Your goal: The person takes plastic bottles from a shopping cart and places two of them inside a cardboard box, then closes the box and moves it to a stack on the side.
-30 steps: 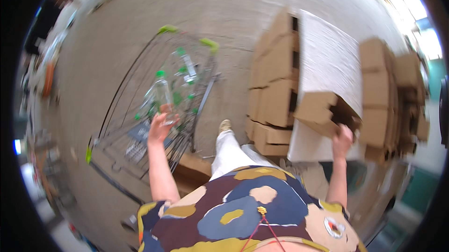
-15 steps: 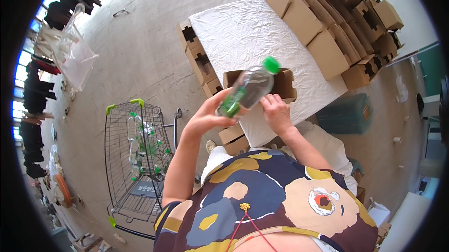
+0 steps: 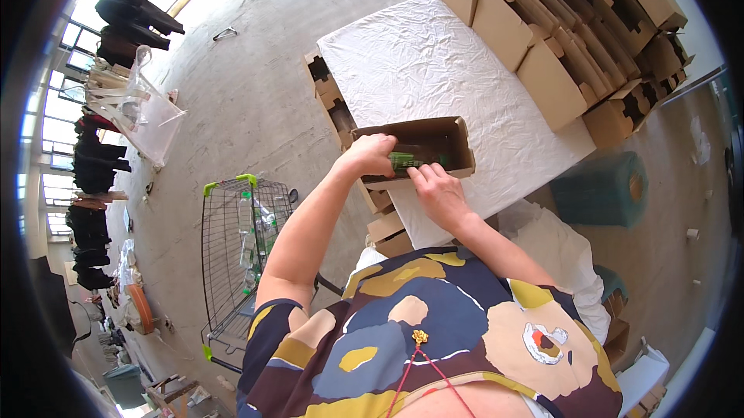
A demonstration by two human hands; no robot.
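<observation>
Head view: a green-labelled bottle [image 3: 404,160] lies inside the cardboard box [image 3: 462,146]; the left hand [image 3: 370,156] reaches in at nine o'clock, the right hand [image 3: 442,195] bends over its six-o'clock edge; whether either pinches cannot be told.

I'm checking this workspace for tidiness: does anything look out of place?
One thing: a small thin-framed object lies alone on the floor, left of the white-covered table, so it looks stray. The open box at the left hand and right hand shows no visible damage.
</observation>
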